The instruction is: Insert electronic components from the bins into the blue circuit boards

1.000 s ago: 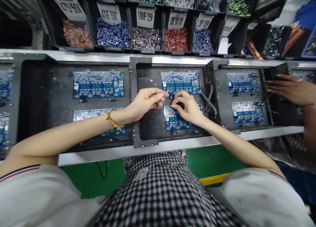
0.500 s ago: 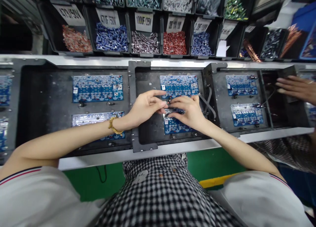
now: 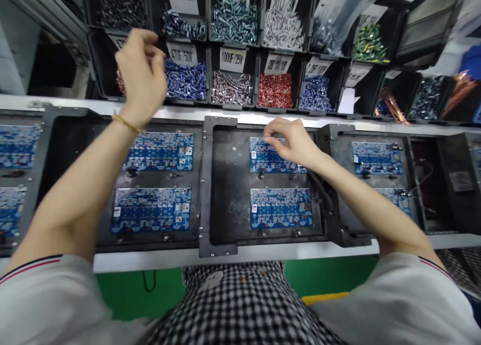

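Observation:
My left hand [image 3: 142, 77] is raised in front of the parts bins, over the one with orange-red components [image 3: 121, 83]. It is smeared by motion, its fingers look curled, and I cannot tell whether they hold anything. My right hand [image 3: 291, 139] hovers at the upper blue circuit board [image 3: 259, 159] in the middle tray, covering part of it. Its thumb and forefinger are drawn together at the board's top edge; anything between them is too small to make out. Below lies a second blue circuit board [image 3: 281, 210], fully in view.
Black bins of labelled components, such as red ones [image 3: 275, 90] and blue ones [image 3: 186, 82], line the back. The left tray [image 3: 201, 205] and the right tray [image 3: 338, 185] also carry blue boards. A grey strap [image 3: 321, 190] lies beside the middle tray's boards.
My left hand has left the middle boards and swung up and left to the bins. My right hand has moved from the lower board to the upper one. Another person's hand at right is gone.

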Demonstrator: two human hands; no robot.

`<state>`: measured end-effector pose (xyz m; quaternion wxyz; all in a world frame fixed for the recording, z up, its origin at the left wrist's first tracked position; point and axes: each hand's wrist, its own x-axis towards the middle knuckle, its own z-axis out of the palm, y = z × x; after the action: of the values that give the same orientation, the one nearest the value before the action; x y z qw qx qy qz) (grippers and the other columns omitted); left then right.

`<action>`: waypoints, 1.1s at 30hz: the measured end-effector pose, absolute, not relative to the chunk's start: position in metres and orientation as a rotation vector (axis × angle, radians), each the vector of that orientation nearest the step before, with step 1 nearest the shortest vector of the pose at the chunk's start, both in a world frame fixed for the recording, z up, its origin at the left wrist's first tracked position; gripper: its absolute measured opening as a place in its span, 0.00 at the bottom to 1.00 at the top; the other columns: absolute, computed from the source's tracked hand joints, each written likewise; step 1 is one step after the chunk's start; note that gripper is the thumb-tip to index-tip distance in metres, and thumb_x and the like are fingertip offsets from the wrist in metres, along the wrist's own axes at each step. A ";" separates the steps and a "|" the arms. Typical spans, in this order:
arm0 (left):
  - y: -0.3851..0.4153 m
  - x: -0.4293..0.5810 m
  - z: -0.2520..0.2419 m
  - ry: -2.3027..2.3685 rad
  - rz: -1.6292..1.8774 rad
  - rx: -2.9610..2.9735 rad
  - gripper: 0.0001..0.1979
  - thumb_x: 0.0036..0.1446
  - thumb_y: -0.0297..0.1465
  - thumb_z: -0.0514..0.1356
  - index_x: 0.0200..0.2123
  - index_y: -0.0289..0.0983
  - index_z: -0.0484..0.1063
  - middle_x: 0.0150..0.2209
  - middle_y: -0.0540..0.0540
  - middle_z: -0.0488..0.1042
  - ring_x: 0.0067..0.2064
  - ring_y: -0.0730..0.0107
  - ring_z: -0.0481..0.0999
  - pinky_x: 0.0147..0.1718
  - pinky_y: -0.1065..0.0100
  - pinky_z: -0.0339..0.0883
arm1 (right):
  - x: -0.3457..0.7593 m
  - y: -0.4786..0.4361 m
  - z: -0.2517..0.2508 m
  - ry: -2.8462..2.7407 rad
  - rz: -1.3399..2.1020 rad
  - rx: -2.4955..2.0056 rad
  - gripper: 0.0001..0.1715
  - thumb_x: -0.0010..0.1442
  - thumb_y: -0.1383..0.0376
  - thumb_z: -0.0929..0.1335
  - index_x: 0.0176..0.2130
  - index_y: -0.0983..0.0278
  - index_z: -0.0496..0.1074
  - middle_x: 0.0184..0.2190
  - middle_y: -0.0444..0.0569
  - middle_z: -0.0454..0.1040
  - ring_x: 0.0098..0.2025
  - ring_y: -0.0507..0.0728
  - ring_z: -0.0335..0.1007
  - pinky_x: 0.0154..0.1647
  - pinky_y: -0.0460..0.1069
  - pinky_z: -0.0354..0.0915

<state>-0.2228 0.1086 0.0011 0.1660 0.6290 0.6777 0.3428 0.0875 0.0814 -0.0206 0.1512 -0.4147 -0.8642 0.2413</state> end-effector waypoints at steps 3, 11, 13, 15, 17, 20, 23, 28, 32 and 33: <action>0.136 -0.257 0.001 1.929 0.452 2.064 0.19 0.66 0.40 0.53 0.54 0.36 0.61 0.49 0.56 0.64 0.58 0.72 0.50 0.63 0.62 0.38 | 0.086 0.099 -0.039 -2.650 0.653 -1.142 0.06 0.58 0.69 0.61 0.30 0.63 0.65 0.40 0.49 0.71 0.45 0.59 0.66 0.43 0.54 0.50; 0.134 -0.226 -0.011 1.822 0.393 2.233 0.22 0.60 0.47 0.56 0.46 0.35 0.67 0.46 0.53 0.69 0.59 0.68 0.43 0.62 0.58 0.16 | 0.084 0.104 -0.046 -2.721 0.645 -1.074 0.07 0.56 0.72 0.58 0.29 0.63 0.62 0.40 0.50 0.67 0.46 0.58 0.64 0.42 0.53 0.46; 0.149 -0.223 -0.022 1.850 0.379 2.139 0.19 0.59 0.42 0.58 0.47 0.34 0.67 0.46 0.49 0.70 0.56 0.67 0.48 0.62 0.59 0.22 | 0.085 0.105 -0.048 -2.708 0.652 -1.055 0.07 0.56 0.72 0.59 0.29 0.64 0.62 0.40 0.50 0.67 0.45 0.58 0.63 0.41 0.53 0.45; 0.165 -0.225 -0.031 1.865 0.353 2.011 0.18 0.58 0.36 0.60 0.48 0.32 0.66 0.47 0.47 0.69 0.51 0.67 0.53 0.61 0.62 0.30 | 0.086 0.106 -0.050 -2.690 0.663 -1.041 0.06 0.57 0.72 0.59 0.30 0.64 0.62 0.40 0.49 0.67 0.45 0.58 0.63 0.41 0.52 0.45; 0.174 -0.227 -0.036 1.813 0.441 1.850 0.15 0.58 0.31 0.60 0.47 0.32 0.67 0.44 0.48 0.69 0.46 0.70 0.55 0.58 0.67 0.37 | 0.086 0.106 -0.053 -2.669 0.676 -1.030 0.06 0.57 0.71 0.59 0.30 0.63 0.62 0.40 0.49 0.67 0.44 0.57 0.63 0.41 0.52 0.45; 0.178 -0.228 -0.034 1.650 0.844 1.502 0.04 0.56 0.26 0.63 0.35 0.33 0.72 0.32 0.53 0.67 0.40 0.75 0.55 0.54 0.75 0.41 | 0.087 0.106 -0.056 -2.623 0.681 -1.012 0.06 0.58 0.70 0.60 0.30 0.63 0.62 0.39 0.48 0.66 0.44 0.57 0.64 0.41 0.52 0.45; 0.179 -0.224 -0.028 1.537 1.087 1.229 0.06 0.61 0.26 0.59 0.30 0.33 0.70 0.27 0.54 0.63 0.33 0.77 0.54 0.39 0.77 0.51 | 0.087 0.104 -0.058 -2.587 0.702 -1.017 0.06 0.58 0.70 0.60 0.30 0.63 0.62 0.39 0.48 0.67 0.44 0.57 0.63 0.41 0.52 0.46; 0.183 -0.215 -0.013 1.238 1.236 0.766 0.13 0.69 0.27 0.45 0.32 0.36 0.63 0.22 0.53 0.59 0.28 0.77 0.48 0.26 0.78 0.46 | 0.086 0.103 -0.058 -2.556 0.737 -1.057 0.06 0.59 0.70 0.59 0.29 0.62 0.61 0.39 0.48 0.66 0.45 0.57 0.63 0.42 0.52 0.46; 0.177 -0.213 -0.003 0.907 1.275 0.451 0.19 0.70 0.29 0.36 0.26 0.37 0.56 0.21 0.54 0.61 0.26 0.76 0.44 0.22 0.81 0.44 | 0.085 0.101 -0.058 -2.543 0.749 -1.071 0.06 0.58 0.70 0.59 0.30 0.63 0.61 0.39 0.49 0.66 0.45 0.58 0.63 0.42 0.52 0.47; 0.175 -0.212 0.000 0.835 1.271 0.375 0.20 0.70 0.29 0.36 0.25 0.37 0.54 0.20 0.55 0.60 0.25 0.75 0.42 0.21 0.80 0.42 | 0.084 0.101 -0.058 -2.538 0.747 -1.072 0.06 0.58 0.70 0.59 0.30 0.63 0.61 0.39 0.49 0.67 0.45 0.58 0.63 0.42 0.52 0.47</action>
<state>-0.2117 0.1746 -0.0003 0.7087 0.1691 0.3759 0.5726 0.0844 0.1010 -0.0583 0.1428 -0.3718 -0.8800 0.2589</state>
